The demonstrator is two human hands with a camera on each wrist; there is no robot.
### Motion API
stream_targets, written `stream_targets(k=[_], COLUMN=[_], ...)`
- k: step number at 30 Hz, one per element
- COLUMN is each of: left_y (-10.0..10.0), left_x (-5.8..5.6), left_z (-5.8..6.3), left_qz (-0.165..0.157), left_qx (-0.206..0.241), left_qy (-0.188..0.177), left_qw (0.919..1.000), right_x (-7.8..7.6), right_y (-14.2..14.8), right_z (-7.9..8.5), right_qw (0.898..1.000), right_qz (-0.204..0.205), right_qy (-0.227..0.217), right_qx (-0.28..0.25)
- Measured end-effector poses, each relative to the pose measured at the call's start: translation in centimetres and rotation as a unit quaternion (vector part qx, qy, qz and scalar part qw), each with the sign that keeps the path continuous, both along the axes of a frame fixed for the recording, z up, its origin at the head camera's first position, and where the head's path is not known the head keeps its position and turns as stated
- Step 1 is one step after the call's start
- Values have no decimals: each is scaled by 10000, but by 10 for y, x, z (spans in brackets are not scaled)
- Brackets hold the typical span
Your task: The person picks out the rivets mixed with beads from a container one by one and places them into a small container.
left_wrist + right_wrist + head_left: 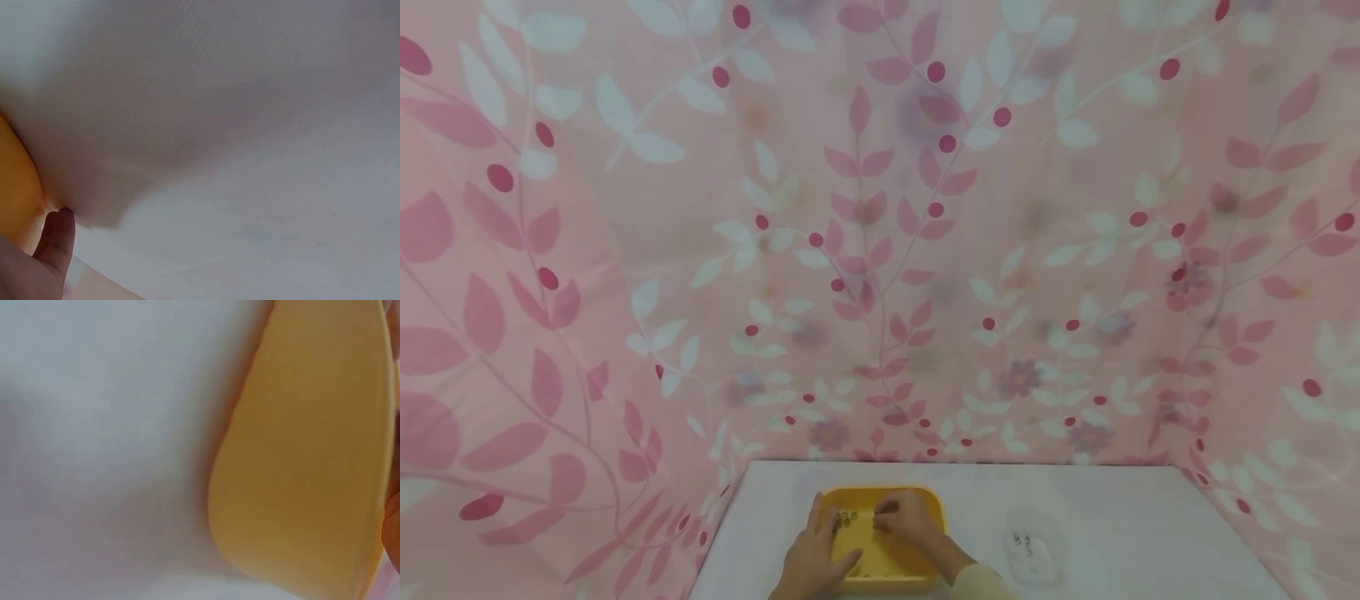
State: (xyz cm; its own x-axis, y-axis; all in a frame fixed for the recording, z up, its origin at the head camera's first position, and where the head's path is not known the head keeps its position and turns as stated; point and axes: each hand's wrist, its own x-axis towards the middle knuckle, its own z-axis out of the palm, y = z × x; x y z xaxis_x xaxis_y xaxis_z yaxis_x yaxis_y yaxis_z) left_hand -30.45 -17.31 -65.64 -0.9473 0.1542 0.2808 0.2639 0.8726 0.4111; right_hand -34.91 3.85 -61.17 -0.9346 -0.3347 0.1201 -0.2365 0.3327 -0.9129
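Note:
A shallow yellow tray [887, 575] sits on the white table, with several small dark pieces [847, 518] in its left part; their kind is too small to tell. My left hand [811, 557] lies at the tray's left side, thumb spread over the near part and fingers fairly straight. In the left wrist view, fingers of the left hand [53, 250] show beside the tray's wall [15, 181]. Reaching over the right rim, my right hand [910, 521] has its fingers curled at the tray's floor and seems to pinch a small dark piece, mostly hidden by the fingertips.
To the right of the tray stands a small clear container [1033, 562] with several small dark pieces in it. The white table [1120, 517] ends at a pink leaf-patterned curtain [880, 250] behind and at both sides.

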Motion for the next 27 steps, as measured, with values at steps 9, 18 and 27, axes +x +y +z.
stream_targets(k=[9, 18, 27], left_y=[-4, -4, -1], left_x=[5, 3, 2], left_z=[7, 7, 2], left_qz=[4, -40, -7], left_qx=[-102, -18, -46], left_qy=[92, -67, -85], left_qw=[9999, 10000, 10000], right_x=[-3, 4, 7], right_y=[20, 64, 108], right_z=[24, 37, 43], right_qw=[9994, 9994, 9970], right_qz=[275, 292, -151], right_qy=[-65, 134, 536], right_qx=[-189, 126, 534])
